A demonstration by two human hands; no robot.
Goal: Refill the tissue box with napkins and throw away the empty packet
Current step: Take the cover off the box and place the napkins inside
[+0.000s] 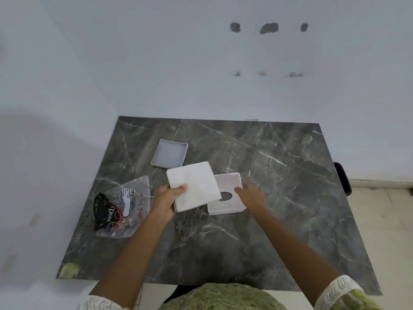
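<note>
The stack of white napkins was up off the marble table, gripped at its near-left corner by the left hand: thumb pressed flat on top, the other fingers curled underneath and out of sight. The stack sat tilted, its right edge overlapping the tissue box lid, which lay flat on the table just beside it with its dark oval slot half covered by the napkins. And there was the right hand, resting on the lid's right side, thumb laid on the top surface near the slot; fingers loosely together along the lid's edge, though whether they actually clamped it I could not tell.

Just beyond the napkins sat the tissue box base, a shallow grey tray, open side up and holding nothing, its near corner close to the far corner of the stack. Off to the left, well apart from the box parts, lay the empty packet, clear crumpled plastic with a black printed patch and a white label, flat on the table near the left edge.

Both forearms came in bare from the bottom, with pale lace-edged sleeves at the frame's edge and green patterned cloth between them. A white wall stood behind the table, with a few grey patches high on it
</note>
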